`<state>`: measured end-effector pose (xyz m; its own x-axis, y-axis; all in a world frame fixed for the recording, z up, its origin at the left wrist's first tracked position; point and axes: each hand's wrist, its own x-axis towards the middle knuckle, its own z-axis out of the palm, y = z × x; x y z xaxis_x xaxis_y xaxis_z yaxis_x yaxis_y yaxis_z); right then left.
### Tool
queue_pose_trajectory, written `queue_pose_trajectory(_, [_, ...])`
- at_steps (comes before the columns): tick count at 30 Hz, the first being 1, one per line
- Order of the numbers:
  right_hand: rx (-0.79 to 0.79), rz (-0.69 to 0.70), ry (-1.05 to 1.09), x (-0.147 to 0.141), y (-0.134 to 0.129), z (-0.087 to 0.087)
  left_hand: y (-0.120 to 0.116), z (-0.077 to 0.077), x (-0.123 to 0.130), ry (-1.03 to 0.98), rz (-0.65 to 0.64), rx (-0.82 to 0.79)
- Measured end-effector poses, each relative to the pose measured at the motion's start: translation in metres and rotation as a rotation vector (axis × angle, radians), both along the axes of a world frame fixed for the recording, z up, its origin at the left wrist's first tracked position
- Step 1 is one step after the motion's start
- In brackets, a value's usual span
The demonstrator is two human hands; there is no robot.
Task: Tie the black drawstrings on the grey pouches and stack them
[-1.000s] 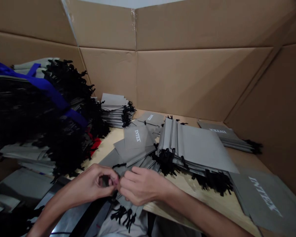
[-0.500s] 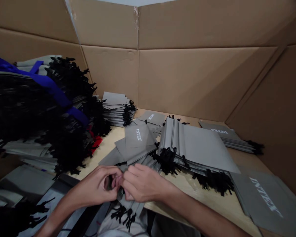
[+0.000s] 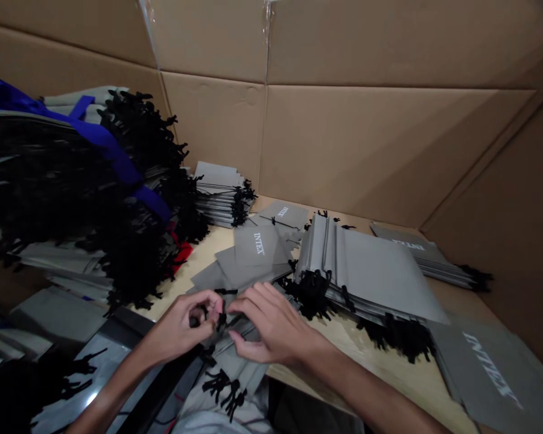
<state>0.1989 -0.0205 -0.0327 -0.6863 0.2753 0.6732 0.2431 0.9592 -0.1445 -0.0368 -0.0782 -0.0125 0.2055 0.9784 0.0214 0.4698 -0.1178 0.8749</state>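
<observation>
Thumb and fingers of my left hand (image 3: 187, 325) are pinched on a black drawstring cord (image 3: 221, 320) at the front edge of the table. To its right, my right hand (image 3: 274, 325) is open, its thumb and fingers apart beside the cord. Beneath both hands lie grey fabric pouches (image 3: 241, 357), and their knotted black cord ends (image 3: 226, 389) hang over the edge toward my lap. Just beyond, loose grey pouches (image 3: 259, 253) printed INTEX overlap on the table. My fingers partly hide the held cord.
At left rises a large heap of corded pouches (image 3: 131, 144) bound with a blue strap (image 3: 111, 154). A small pouch stack (image 3: 217, 193) stands behind, a larger stack (image 3: 375, 265) at right. More INTEX pouches (image 3: 493, 367) lie far right. Cardboard walls (image 3: 366, 138) enclose the table (image 3: 326, 349).
My right hand has opened and drawn back to the right from my left. The left hand still pinches the cord, now more visible. The view has shifted slightly.
</observation>
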Motion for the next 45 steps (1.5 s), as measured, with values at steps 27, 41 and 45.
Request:
queue_pose_trajectory(27, [0.007, -0.08, -0.067, -0.006, 0.001, 0.002, -0.022, 0.001, -0.004, 0.116, 0.095, 0.219])
queue_pose_trajectory(41, [0.125, -0.042, -0.057, -0.02, 0.016, 0.006, -0.025, 0.001, -0.008, 0.08, 0.274, 0.368])
queue_pose_trajectory(45, [0.094, -0.051, -0.049, -0.021, 0.014, 0.004, -0.026, 0.007, -0.014, 0.104, 0.252, 0.353])
